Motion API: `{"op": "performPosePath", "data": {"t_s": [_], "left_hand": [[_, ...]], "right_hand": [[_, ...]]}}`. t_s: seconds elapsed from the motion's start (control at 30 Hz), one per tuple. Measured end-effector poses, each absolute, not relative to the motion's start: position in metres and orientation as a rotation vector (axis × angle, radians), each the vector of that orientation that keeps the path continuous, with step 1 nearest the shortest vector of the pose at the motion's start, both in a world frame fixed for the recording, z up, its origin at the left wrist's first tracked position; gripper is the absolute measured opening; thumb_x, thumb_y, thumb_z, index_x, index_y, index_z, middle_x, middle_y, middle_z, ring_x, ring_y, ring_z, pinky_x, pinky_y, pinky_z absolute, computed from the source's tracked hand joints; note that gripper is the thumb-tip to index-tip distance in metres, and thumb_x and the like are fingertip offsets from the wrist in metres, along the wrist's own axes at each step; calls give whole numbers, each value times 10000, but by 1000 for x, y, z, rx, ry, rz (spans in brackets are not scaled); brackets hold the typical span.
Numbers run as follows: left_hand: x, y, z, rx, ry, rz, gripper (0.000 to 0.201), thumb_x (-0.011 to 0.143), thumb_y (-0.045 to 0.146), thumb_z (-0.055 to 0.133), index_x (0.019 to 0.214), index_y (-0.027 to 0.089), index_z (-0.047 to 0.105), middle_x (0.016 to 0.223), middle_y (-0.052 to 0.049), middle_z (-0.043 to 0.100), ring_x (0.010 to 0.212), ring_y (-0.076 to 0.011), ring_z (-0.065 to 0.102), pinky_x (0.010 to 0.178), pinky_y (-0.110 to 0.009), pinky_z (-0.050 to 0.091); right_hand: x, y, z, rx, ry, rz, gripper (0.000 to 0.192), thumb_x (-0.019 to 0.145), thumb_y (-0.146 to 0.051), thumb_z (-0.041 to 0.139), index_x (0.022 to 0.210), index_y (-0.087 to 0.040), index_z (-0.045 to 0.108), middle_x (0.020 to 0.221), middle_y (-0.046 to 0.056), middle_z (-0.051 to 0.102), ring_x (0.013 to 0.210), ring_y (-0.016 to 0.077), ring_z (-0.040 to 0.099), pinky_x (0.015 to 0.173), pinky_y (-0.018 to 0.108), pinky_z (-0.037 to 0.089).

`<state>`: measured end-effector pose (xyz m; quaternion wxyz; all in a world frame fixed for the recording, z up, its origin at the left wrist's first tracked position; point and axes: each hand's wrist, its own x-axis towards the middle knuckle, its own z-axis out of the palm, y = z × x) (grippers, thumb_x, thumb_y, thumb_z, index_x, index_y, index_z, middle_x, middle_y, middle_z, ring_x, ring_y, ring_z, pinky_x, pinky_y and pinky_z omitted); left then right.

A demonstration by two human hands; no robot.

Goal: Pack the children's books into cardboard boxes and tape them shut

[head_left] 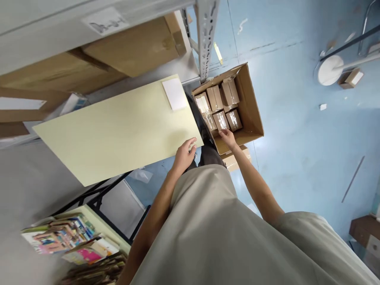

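Observation:
My left hand (183,156) is at the near right corner of a pale yellow tabletop (118,130). Its thumb and fingers are apart, with nothing between them. A small white pad or stack of paper (175,94) lies farther back on that same tabletop. To the right stands an open cardboard carton (252,114), holding several small taped brown boxes (221,120). Over the carton's near side, my right hand (228,139) reaches in with fingers curled together, close to the lower edge of one small box. Whether the fingertips grip that box cannot be made out.
A metal shelf post (205,39) rises just behind the carton. Large cardboard boxes (136,45) fill the shelf at upper left. Books (65,233) are piled at lower left. A round white stand base (330,70) sits on the blue floor (297,158).

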<state>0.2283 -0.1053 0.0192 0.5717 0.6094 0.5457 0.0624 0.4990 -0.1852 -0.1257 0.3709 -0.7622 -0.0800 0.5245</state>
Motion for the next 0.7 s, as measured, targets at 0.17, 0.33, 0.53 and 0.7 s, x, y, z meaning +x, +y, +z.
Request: {"op": "performPosePath", "data": {"t_s": [0.17, 0.33, 0.53, 0.7], "left_hand": [[277, -95, -15, 1423, 1218, 41, 390, 1095, 339, 596, 1433, 232, 757, 1509, -139, 812, 1388, -296, 796, 1265, -516, 625], [356, -63, -81, 1396, 1186, -66, 375, 1089, 310, 610, 1422, 216, 756, 1489, -163, 819, 1397, -321, 792, 1276, -560, 614], [431, -17, -126, 1360, 1164, -56, 389, 1124, 345, 611, 1481, 279, 753, 1533, -108, 802, 1447, -314, 764, 1300, -571, 609], [440, -16, -145, 1278, 1295, -49, 378, 1141, 388, 593, 1485, 349, 745, 1550, -66, 792, 1472, -297, 754, 1310, -554, 618]], "right_hand": [[549, -170, -188, -2259, -343, 1313, 473, 846, -467, 926, 1200, -224, 726, 1382, 197, 798, 1387, 378, 731, 1308, 553, 507], [606, -137, -273, -2373, -375, 1176, 782, 847, -513, 973, 1470, -154, 665, 1621, 292, 630, 1561, 450, 585, 1400, 628, 390], [670, -80, -385, -2482, -481, 1129, 1039, 889, -609, 947, 1701, -146, 495, 1830, 327, 362, 1754, 502, 296, 1422, 770, 248], [697, -28, -485, -2526, -479, 1151, 977, 1056, -653, 763, 1798, -123, 412, 1910, 339, 142, 1814, 519, 115, 1377, 822, 229]]}}
